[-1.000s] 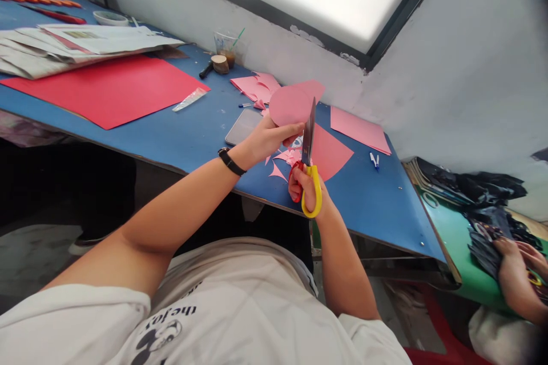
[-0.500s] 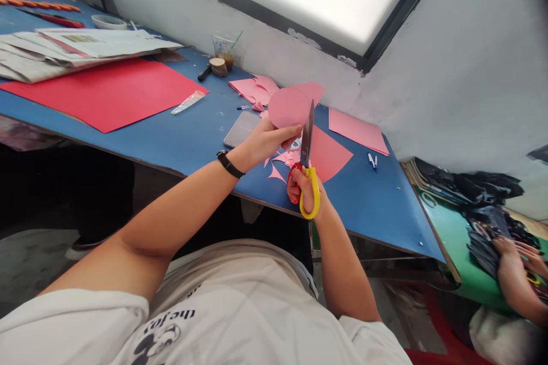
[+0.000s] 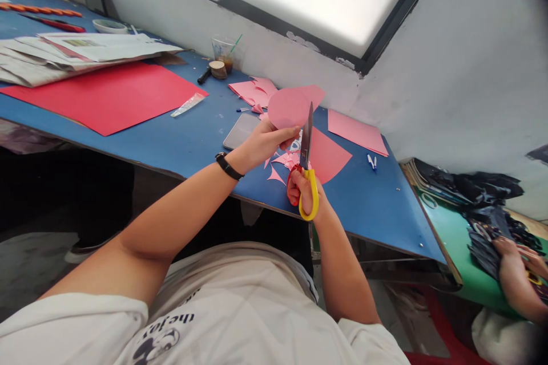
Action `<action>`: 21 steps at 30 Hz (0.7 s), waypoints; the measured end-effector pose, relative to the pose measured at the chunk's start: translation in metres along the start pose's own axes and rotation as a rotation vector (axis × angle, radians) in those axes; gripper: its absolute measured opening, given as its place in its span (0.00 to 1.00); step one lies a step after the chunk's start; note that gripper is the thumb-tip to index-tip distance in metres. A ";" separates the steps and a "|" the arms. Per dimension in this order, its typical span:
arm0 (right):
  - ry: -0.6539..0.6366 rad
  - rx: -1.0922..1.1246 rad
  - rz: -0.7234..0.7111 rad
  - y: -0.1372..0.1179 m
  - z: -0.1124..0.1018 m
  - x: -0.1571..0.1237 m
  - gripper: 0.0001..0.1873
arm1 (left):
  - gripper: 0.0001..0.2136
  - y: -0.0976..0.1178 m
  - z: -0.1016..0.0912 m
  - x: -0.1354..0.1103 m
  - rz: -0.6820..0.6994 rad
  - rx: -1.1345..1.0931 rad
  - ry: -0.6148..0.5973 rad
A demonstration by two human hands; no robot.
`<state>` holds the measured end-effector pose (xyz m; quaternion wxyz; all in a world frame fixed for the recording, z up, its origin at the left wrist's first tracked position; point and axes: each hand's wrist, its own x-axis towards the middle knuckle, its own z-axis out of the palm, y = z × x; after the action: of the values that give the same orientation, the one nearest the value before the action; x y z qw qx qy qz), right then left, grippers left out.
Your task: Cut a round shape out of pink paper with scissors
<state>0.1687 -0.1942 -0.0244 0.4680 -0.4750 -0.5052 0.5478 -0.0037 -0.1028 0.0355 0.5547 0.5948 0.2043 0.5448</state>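
Note:
My left hand [image 3: 274, 140] pinches a pink sheet of paper [image 3: 289, 107] by its lower edge; the sheet has a rounded left side and a pointed flap at upper right. In my right hand [image 3: 303, 188] are scissors [image 3: 307, 137] with one red and one yellow handle, blades pointing up along the paper's right edge. The blades look almost closed. Below the hands, pink paper scraps [image 3: 277, 175] lie on the blue table, beside a larger pink piece [image 3: 327, 157]. A grey flat device [image 3: 242, 130] is partly covered by my left hand.
Pink sheets [image 3: 357, 131] and a small blue-and-white item [image 3: 372, 162] lie at right. More pink cutouts [image 3: 252, 91] and a plastic cup [image 3: 223, 54] stand behind. Red paper [image 3: 115, 97] lies under newspapers [image 3: 85, 48] at left. Another person's hands [image 3: 511, 256] work over a green table.
Hardly anything differs. The view shifts slightly; my hands, the pink paper and the scissors keep nearly the same positions.

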 end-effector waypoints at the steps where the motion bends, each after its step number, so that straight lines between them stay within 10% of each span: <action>1: 0.003 -0.001 0.001 0.000 0.000 0.000 0.42 | 0.22 0.000 0.000 0.000 0.000 -0.001 0.001; 21: 0.016 0.003 -0.007 0.001 -0.002 -0.001 0.46 | 0.21 -0.003 -0.001 0.003 0.025 -0.035 -0.002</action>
<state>0.1704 -0.1951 -0.0257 0.4748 -0.4768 -0.5023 0.5431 -0.0027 -0.0988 0.0334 0.5582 0.5882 0.1866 0.5546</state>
